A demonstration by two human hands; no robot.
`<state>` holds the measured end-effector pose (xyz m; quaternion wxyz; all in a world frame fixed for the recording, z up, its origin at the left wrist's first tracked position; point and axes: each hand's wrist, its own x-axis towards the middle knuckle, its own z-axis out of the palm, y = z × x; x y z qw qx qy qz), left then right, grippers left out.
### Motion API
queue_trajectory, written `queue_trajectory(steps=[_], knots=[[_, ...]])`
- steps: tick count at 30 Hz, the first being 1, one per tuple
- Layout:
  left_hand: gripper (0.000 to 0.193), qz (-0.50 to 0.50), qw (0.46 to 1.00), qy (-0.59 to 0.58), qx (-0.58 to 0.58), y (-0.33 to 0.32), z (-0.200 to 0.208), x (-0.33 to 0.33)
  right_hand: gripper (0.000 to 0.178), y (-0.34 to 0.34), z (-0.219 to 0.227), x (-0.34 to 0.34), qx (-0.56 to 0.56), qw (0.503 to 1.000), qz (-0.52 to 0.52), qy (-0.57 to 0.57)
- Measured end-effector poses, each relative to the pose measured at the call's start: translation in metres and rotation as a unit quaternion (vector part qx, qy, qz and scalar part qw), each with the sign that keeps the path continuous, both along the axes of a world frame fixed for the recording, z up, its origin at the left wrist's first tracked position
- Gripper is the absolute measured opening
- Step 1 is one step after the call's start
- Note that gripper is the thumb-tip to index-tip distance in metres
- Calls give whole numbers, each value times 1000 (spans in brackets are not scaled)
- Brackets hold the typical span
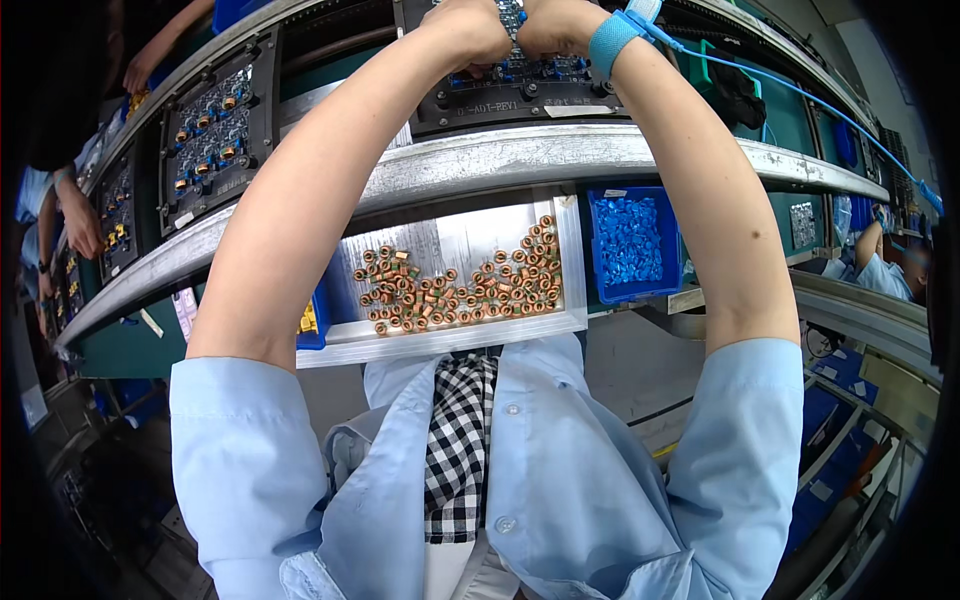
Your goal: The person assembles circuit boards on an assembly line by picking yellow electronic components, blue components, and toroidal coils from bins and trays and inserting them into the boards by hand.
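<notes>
Both my arms reach up to the top edge of the view, over a black fixture (470, 118) that carries blue-and-silver circuit boards (540, 72). My left hand (468, 32) is bent over the boards, close beside my right hand (560, 26). A strip of small board parts shows in the gap between them. The fingers of both hands are mostly hidden or cut off by the edge, so I cannot make out what they hold. Around my right wrist is a blue wrist strap (614, 42) with a blue cord (790, 88) running off to the right.
A metal rail (480, 158) crosses in front of me. Nearer stand a tray (572, 270) of copper-wound ring coils (430, 295), a blue bin (678, 270) of blue parts, and a partly hidden bin of yellow parts (308, 318). Another loaded fixture (262, 130) and co-workers' hands (82, 222) are left.
</notes>
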<state>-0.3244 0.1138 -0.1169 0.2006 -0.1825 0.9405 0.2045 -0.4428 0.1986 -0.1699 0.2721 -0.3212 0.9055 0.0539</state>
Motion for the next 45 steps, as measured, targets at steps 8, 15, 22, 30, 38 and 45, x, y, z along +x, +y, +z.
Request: queue_trajectory(steps=[8, 15, 22, 30, 38, 45], knots=[[19, 49, 980, 2, 193, -20, -22, 2, 30, 3, -2, 8, -24, 999, -32, -10], [7, -143, 969, 181, 90, -20, -3, 30, 29, 4, 5, 17, -32, 998, -58, -11], [10, -156, 910, 344, 173, 22, 15, 108, 27, 8, 69, 54, -17, 1000, -10, -4], [10, -290, 940, 94, 151, 45, -69, 188, 28, 11, 43, 54, -11, 951, 210, 228], [12, -240, 945, 190, 117, 41, -91, 214, 29, -3, 64, 60, 21, 987, 83, 136], [13, -213, 941, 208, 162, 36, -89, 228, 30, -10, 71, 62, 33, 997, -17, 63]])
